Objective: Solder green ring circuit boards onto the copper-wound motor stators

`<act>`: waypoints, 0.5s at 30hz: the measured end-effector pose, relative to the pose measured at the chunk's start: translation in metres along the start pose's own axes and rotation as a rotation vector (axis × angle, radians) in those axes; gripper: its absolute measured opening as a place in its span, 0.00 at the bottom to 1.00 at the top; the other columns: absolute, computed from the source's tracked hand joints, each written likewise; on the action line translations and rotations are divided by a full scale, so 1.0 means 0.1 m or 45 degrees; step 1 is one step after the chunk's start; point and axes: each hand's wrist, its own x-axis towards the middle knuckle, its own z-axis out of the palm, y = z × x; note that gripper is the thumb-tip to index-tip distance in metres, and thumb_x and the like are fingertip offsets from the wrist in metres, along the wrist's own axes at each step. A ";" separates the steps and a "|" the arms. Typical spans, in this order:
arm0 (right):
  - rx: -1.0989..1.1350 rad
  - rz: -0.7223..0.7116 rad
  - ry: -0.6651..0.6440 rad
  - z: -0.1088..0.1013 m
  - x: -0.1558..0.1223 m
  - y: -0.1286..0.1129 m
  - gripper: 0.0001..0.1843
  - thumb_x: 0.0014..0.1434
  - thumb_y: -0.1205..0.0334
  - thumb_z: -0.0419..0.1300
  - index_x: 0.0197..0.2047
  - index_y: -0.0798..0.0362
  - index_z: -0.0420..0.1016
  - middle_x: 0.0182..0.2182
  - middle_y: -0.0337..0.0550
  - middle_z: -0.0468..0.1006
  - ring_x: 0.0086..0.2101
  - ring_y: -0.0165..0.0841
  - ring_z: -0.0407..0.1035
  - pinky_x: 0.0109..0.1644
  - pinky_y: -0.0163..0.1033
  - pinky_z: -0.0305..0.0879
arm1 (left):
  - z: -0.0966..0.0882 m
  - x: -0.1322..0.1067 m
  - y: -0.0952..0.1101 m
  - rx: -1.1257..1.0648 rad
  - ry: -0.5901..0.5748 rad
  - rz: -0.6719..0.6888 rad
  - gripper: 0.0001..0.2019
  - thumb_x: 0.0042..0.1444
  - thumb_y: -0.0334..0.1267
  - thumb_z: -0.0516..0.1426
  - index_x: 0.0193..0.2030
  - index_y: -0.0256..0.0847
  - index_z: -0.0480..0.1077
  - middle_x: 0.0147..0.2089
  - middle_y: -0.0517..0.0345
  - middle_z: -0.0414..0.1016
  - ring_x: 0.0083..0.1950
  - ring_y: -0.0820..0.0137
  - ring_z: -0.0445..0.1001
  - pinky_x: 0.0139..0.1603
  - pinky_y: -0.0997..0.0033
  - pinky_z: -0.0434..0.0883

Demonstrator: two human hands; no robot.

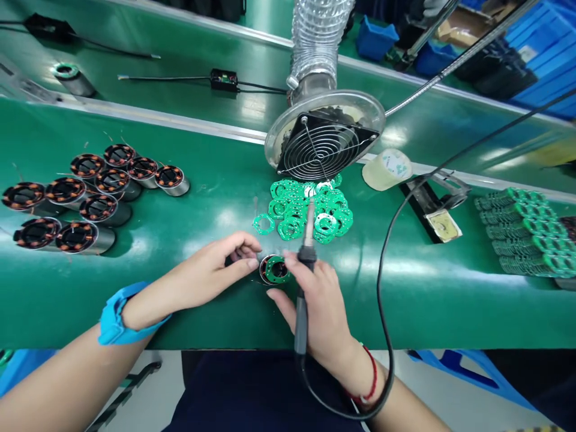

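Iron [306, 255] held in right hand [323, 300], tip ahead of it over boards [294, 209]; careless twist could scorch them; left hand [218, 267] half-curled beside stator [267, 271], grip unclear.

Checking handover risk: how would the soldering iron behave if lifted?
The soldering iron, straight from handle to barrel, should move rigidly. Its slim body suggests it's light. The loosely curving cable looks flexible and may drag.

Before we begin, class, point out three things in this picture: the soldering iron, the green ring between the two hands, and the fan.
Soldering iron [307, 254]: head view, on its dark collar.
Green ring [270, 271]: head view, on its left side.
Fan [320, 156]: head view, mid-guard.
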 end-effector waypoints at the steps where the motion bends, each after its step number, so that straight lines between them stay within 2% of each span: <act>1: 0.028 -0.018 -0.045 0.01 0.01 0.00 0.27 0.66 0.61 0.59 0.66 0.46 0.60 0.48 0.52 0.79 0.45 0.46 0.73 0.44 0.51 0.72 | 0.00 0.02 0.00 0.042 0.001 -0.010 0.09 0.64 0.43 0.52 0.44 0.43 0.70 0.38 0.58 0.76 0.39 0.66 0.74 0.40 0.66 0.72; 5: 0.253 0.041 -0.177 0.02 0.09 0.10 0.24 0.66 0.63 0.60 0.64 0.47 0.62 0.47 0.50 0.80 0.45 0.43 0.75 0.47 0.48 0.72 | 0.06 0.05 0.03 0.157 0.053 -0.050 0.08 0.62 0.40 0.51 0.35 0.43 0.69 0.30 0.63 0.71 0.30 0.70 0.67 0.31 0.71 0.65; 8: 0.442 0.053 -0.276 0.01 0.14 0.18 0.25 0.66 0.65 0.60 0.64 0.45 0.59 0.53 0.48 0.79 0.52 0.41 0.74 0.55 0.49 0.71 | 0.11 0.06 0.05 0.061 0.145 -0.065 0.08 0.60 0.40 0.52 0.33 0.42 0.69 0.28 0.64 0.70 0.30 0.71 0.66 0.31 0.72 0.64; 10: 0.497 0.017 -0.316 0.01 0.16 0.20 0.25 0.67 0.64 0.59 0.64 0.45 0.59 0.53 0.48 0.78 0.53 0.40 0.74 0.56 0.49 0.71 | 0.13 0.07 0.06 -0.044 0.190 -0.077 0.09 0.59 0.42 0.54 0.32 0.42 0.69 0.28 0.63 0.71 0.31 0.71 0.67 0.32 0.72 0.64; 13: 0.487 -0.012 -0.286 0.02 0.14 0.19 0.25 0.67 0.63 0.59 0.65 0.45 0.59 0.52 0.48 0.79 0.51 0.40 0.75 0.55 0.49 0.71 | 0.16 0.09 0.07 -0.134 0.194 -0.089 0.08 0.57 0.41 0.56 0.32 0.41 0.71 0.29 0.63 0.71 0.31 0.71 0.67 0.32 0.72 0.64; 15: 0.459 -0.017 -0.233 0.03 0.12 0.17 0.28 0.66 0.63 0.60 0.66 0.46 0.57 0.55 0.50 0.77 0.53 0.41 0.73 0.56 0.51 0.71 | 0.16 0.10 0.06 -0.135 0.173 -0.083 0.08 0.57 0.41 0.56 0.31 0.41 0.71 0.29 0.63 0.71 0.30 0.72 0.65 0.30 0.72 0.63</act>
